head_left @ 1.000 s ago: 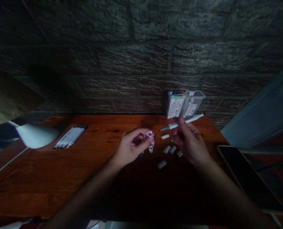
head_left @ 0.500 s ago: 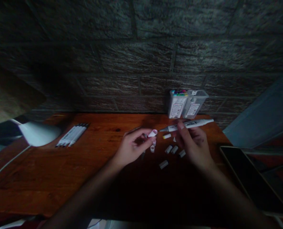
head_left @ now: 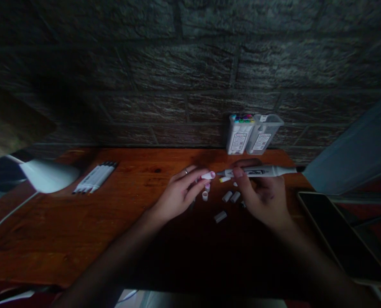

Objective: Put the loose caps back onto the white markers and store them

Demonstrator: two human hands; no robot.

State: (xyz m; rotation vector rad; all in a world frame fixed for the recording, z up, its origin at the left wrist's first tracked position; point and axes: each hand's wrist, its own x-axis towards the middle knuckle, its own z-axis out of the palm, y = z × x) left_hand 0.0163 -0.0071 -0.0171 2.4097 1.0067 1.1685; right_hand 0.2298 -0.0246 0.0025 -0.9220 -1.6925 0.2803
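Between the thumb and fingers of my left hand (head_left: 177, 194) is a small white marker cap (head_left: 208, 175) with a pinkish end, its open mouth turned right. My right hand (head_left: 264, 188) grips a white marker (head_left: 261, 171) with dark print on its barrel. The marker lies nearly level, its bare grey tip pointing at the cap's mouth, very close to it; whether they touch I cannot tell. Below the hands several loose caps lie on the wooden table (head_left: 122, 239), among them a yellow-ended cap (head_left: 225, 179), an upright cap (head_left: 205, 195) and a grey cap (head_left: 220, 217).
Against the brick wall stand a case of markers with coloured ends (head_left: 240, 134) and a clear case (head_left: 263, 134). A row of white markers (head_left: 95, 177) lies at left, near a white lamp (head_left: 51, 175). At the right edge rests a dark tablet-like device (head_left: 341, 235).
The marker in my right hand has levelled out, and its tip has come into line with the cap. My left hand has turned the cap to face right. The view has shifted slightly.
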